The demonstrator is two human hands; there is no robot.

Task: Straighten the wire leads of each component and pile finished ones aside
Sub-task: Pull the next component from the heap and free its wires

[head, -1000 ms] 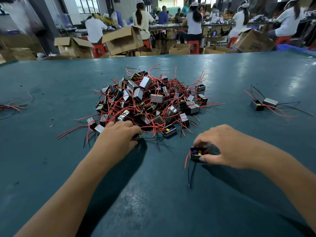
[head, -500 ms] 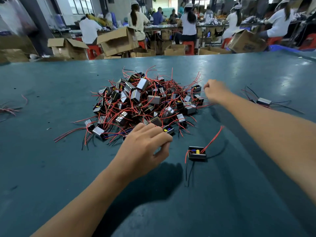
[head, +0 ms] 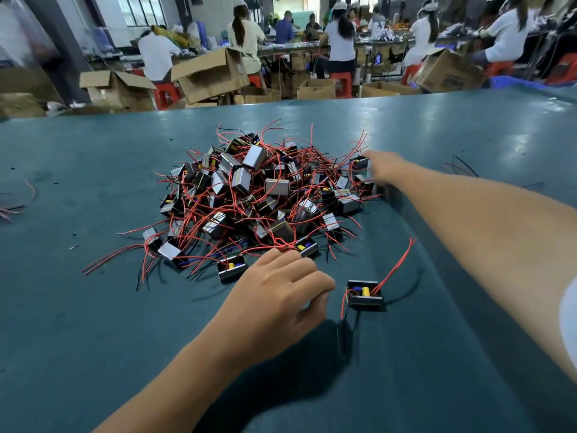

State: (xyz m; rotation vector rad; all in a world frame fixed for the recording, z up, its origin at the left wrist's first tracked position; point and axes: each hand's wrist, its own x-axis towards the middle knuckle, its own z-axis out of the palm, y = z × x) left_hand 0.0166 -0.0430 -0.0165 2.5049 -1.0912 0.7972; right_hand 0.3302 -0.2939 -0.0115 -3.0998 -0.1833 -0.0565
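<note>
A heap of small black and silver components (head: 265, 195) with tangled red and black leads lies mid-table. One black component (head: 364, 293) with a yellow part inside sits apart in front of the heap, one red lead curving up to the right. My left hand (head: 281, 292) rests palm down just left of it, fingers loosely bent, with nothing visible in it. My right hand (head: 384, 170) reaches across to the heap's right edge and is blurred; its fingers touch the components there, and its grip is unclear.
The table (head: 93, 339) has a teal mat. Loose red and black wires (head: 462, 166) show beyond my right forearm. More wire ends (head: 12, 210) lie at the left edge. Cardboard boxes (head: 206, 76) and seated workers fill the background.
My right hand let go of the single component and reached out to the heap's right edge. My left hand left the heap's front and slid right toward the single component.
</note>
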